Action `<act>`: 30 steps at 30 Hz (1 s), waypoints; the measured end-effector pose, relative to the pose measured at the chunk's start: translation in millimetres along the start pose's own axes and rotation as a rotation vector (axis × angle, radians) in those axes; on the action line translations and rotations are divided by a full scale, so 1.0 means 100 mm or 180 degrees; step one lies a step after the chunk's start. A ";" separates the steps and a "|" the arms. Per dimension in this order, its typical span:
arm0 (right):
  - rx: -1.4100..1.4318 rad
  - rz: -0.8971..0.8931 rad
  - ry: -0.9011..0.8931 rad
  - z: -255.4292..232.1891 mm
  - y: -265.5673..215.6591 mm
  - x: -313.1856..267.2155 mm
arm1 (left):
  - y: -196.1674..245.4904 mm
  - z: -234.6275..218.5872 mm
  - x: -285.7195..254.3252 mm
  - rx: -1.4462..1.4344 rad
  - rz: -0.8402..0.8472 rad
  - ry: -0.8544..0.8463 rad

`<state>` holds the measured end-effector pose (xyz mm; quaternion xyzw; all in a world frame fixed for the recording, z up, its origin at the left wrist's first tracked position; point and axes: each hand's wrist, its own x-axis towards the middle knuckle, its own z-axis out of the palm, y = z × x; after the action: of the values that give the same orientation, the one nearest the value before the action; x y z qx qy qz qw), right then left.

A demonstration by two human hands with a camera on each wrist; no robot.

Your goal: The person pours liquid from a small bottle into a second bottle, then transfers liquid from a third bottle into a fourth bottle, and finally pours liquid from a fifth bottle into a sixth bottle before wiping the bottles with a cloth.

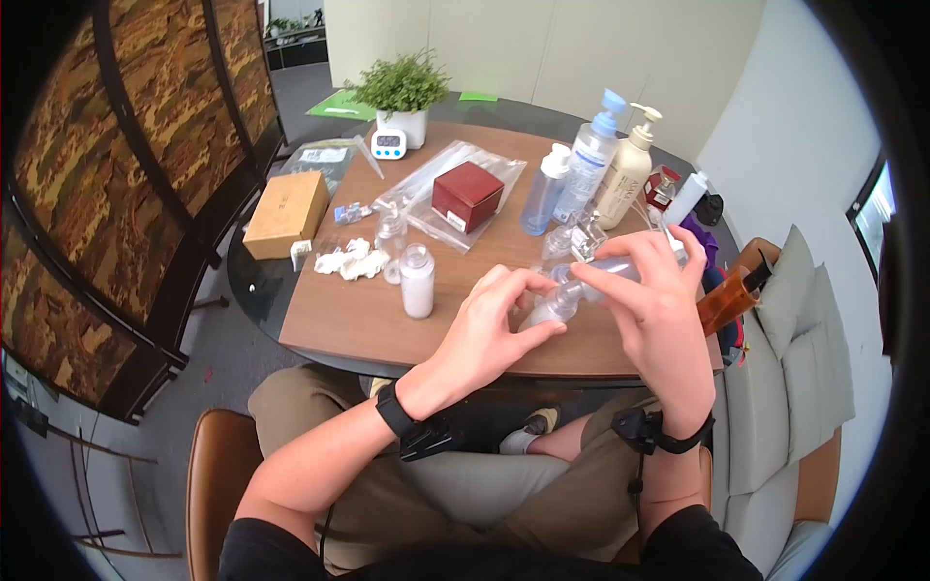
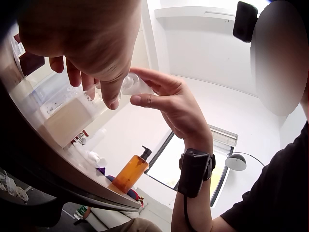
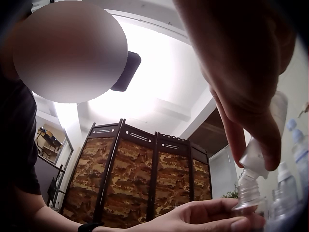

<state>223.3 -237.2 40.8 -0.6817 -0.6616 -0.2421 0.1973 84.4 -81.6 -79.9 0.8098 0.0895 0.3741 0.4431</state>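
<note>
My left hand (image 1: 484, 315) grips a small clear bottle (image 1: 554, 308) with a threaded neck, low over the table's front right. My right hand (image 1: 661, 300) holds a second translucent bottle (image 1: 612, 275), tipped so its mouth meets the lower bottle's neck. In the right wrist view, the tilted bottle (image 3: 255, 157) points down at the threaded neck (image 3: 249, 194), with the left fingers around that neck. From the left wrist, the left hand (image 2: 91, 38) covers most of the lower bottle, while the right thumb and fingers pinch the upper bottle (image 2: 137, 85).
An uncapped bottle of white contents (image 1: 418, 283) stands left of my hands, beside crumpled tissue (image 1: 351, 259). Farther back are a dark red box (image 1: 467, 196) on a plastic bag and tall pump bottles (image 1: 625, 174). An amber pump bottle (image 1: 727, 302) stands at the right edge.
</note>
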 end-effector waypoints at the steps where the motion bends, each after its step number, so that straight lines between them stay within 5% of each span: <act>1: 0.0041 0.0018 -0.0017 -0.01 0.00 0.00 | 0.01 0.00 0.00 0.0014 -0.0049 0.0026; 18: 0.0756 0.0265 -0.0060 -0.08 0.30 -0.06 | 0.01 -0.03 0.02 0.0104 -0.0139 0.0028; 24: 0.1504 0.1325 0.0167 0.10 0.49 -0.06 | 0.04 -0.03 0.01 0.0094 -0.0158 0.0051; 26: 0.2440 0.1578 0.0576 0.36 0.73 -0.12 | 0.03 -0.04 0.01 0.0102 -0.0154 0.0040; 30: 0.2693 0.2040 0.1236 0.84 0.97 -0.31 | 0.03 -0.05 0.00 0.0221 -0.0185 0.0003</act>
<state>325.8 -217.5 -40.6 -0.6530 -0.4125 -0.0048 0.6351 80.6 -80.7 -76.1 0.8215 0.1262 0.3581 0.4254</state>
